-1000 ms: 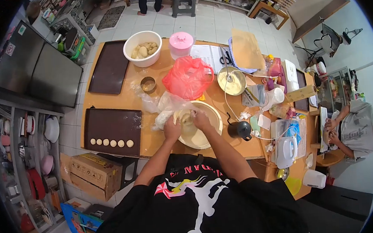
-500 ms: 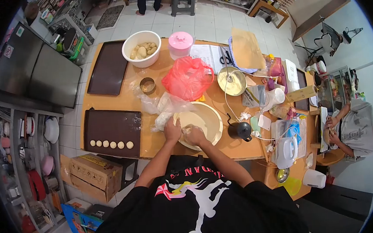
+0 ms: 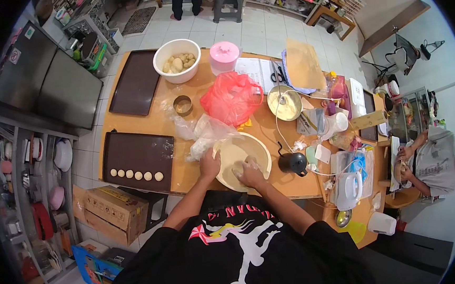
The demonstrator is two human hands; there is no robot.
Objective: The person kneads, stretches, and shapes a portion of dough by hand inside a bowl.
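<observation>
Left hand (image 3: 209, 164) grips the cream bowl (image 3: 237, 146) at its rim; right hand (image 3: 251, 173) curls inside (can't tell if pinching anything). Bowl could skid if left's brace slips.

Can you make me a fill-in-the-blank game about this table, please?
1. The left hand grips the rim of the wide cream bowl; the right hand is ____ it.
2. The near tray holds a row of ____ pale balls.
3. The lidded tub beside the white bowl is coloured ____.

Missing words: inside; six; pink.
</observation>
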